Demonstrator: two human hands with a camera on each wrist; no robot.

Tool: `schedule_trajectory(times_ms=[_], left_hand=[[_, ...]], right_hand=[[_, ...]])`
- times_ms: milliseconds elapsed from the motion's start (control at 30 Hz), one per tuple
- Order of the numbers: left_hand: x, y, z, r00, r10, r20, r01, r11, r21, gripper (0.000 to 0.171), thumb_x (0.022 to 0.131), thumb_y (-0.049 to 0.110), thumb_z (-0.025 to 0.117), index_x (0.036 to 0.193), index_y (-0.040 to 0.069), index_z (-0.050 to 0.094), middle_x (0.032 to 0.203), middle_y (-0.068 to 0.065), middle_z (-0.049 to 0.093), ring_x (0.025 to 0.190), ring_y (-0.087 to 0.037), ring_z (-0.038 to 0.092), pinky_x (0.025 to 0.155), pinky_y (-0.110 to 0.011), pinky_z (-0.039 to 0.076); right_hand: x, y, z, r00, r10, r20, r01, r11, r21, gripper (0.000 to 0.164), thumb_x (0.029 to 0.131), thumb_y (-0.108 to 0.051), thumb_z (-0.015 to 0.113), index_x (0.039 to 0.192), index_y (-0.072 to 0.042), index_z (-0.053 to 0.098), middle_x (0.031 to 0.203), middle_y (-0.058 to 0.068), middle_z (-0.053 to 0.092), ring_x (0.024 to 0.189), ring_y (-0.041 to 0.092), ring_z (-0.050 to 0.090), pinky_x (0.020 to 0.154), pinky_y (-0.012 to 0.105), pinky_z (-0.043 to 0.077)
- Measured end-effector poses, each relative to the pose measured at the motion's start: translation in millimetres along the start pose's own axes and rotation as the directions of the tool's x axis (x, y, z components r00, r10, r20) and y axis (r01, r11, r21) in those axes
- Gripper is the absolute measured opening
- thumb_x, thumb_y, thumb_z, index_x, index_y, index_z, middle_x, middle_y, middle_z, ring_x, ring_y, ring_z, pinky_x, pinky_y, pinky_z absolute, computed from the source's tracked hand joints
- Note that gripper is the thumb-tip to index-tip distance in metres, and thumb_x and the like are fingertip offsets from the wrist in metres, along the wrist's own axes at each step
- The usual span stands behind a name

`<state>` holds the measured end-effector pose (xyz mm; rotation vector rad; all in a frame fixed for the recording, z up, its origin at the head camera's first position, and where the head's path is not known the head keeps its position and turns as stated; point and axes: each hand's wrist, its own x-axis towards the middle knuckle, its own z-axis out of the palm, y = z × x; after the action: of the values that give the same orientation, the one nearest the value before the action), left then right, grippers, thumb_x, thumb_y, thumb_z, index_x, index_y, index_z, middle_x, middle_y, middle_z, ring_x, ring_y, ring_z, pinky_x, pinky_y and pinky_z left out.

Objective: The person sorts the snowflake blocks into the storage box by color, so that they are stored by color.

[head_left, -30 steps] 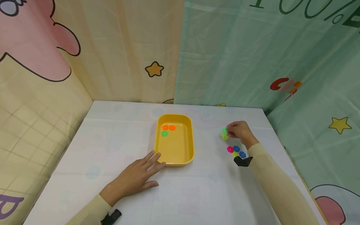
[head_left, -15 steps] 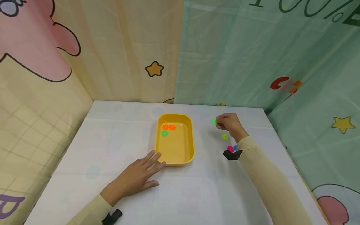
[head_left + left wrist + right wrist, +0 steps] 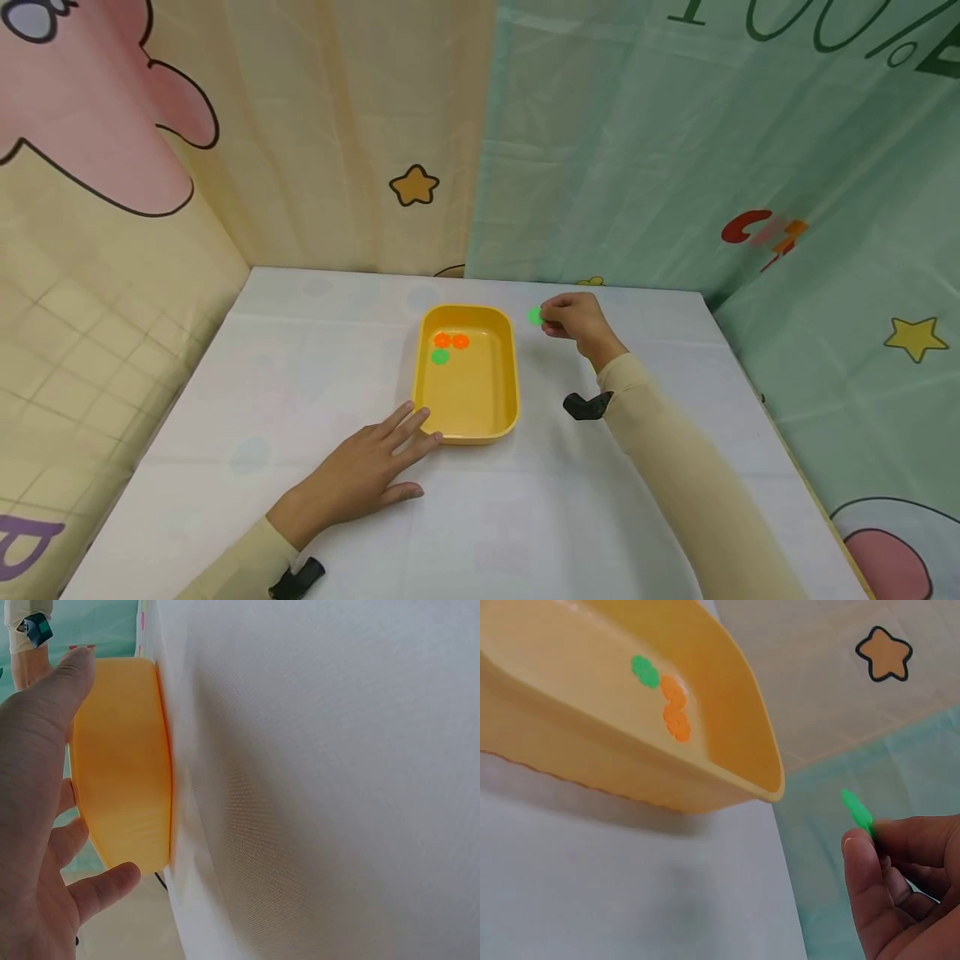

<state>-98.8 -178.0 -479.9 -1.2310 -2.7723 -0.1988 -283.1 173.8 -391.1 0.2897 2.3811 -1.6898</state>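
Between thumb and forefinger, my right hand [image 3: 577, 323] pinches a green flower-shaped piece [image 3: 857, 812], held above the table to the right of a yellow tray [image 3: 513, 375]. Inside the tray, near its far left corner, lie two orange flower-shaped pieces [image 3: 452, 341] and another green flower-shaped piece [image 3: 440, 357]. My left hand [image 3: 363, 475] has its fingers spread, with fingertips touching the tray's near left corner. The left wrist view shows those fingers along the tray's outer wall [image 3: 124, 765].
A white cloth covers the table [image 3: 495, 517]. Behind it hang printed curtains [image 3: 360, 125]. The right forearm [image 3: 690, 467], with a black wrist camera [image 3: 587, 407], covers the part of the table where loose pieces lay.
My right hand has lifted the green piece from the pieces on the right and carried it left and away, closer to the tray. My left hand has stayed in place.
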Motion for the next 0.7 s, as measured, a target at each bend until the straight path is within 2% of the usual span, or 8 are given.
schedule_trajectory(times_ms=[333,467,567,700], left_hand=[[-1.5,-1.2,0.6,0.999,0.010,-0.030,-0.010,1.000,0.011,0.074,0.094,0.060,0.064,0.157,0.026,0.043,0.165,-0.012,0.033,0.153,-0.033,0.029,0.098,-0.048,0.054],[-1.1,-0.3,-0.7,1.000,0.000,-0.010,0.000,1.000,-0.005,0.074,0.094,0.060,0.063,0.157,0.027,0.042,0.166,-0.012,0.032,0.153,-0.033,0.026,0.100,-0.049,0.053],[-0.7,0.1,-1.9,1.000,-0.003,0.005,0.003,1.000,-0.011,0.074,0.095,0.060,0.062,0.158,0.027,0.041,0.166,-0.012,0.030,0.154,-0.032,0.025,0.102,-0.049,0.052],[-0.9,-0.2,-0.9,1.000,0.010,-0.018,-0.010,1.000,0.000,0.073,0.095,0.060,0.061,0.157,0.027,0.042,0.166,-0.012,0.032,0.153,-0.032,0.027,0.100,-0.048,0.053]], right_hand=[[2,-13,30,1.000,-0.025,0.017,0.025,1.000,0.003,0.018,0.099,-0.008,0.066,0.112,0.003,0.069,0.099,0.013,0.069,0.069,0.013,0.068,0.072,0.024,0.061],[4,-13,43,0.999,-0.035,0.040,0.034,0.999,0.038,0.017,0.098,-0.005,0.067,0.111,0.006,0.069,0.098,0.014,0.070,0.066,0.012,0.068,0.070,0.024,0.061],[4,-14,53,0.998,-0.032,0.054,0.029,0.998,0.056,0.017,0.098,-0.004,0.066,0.111,0.007,0.069,0.098,0.015,0.070,0.065,0.012,0.067,0.068,0.024,0.061],[5,-16,65,0.998,-0.011,0.057,0.007,0.998,0.058,0.015,0.097,-0.002,0.067,0.110,0.006,0.070,0.101,0.016,0.069,0.066,0.013,0.067,0.070,0.025,0.061]])
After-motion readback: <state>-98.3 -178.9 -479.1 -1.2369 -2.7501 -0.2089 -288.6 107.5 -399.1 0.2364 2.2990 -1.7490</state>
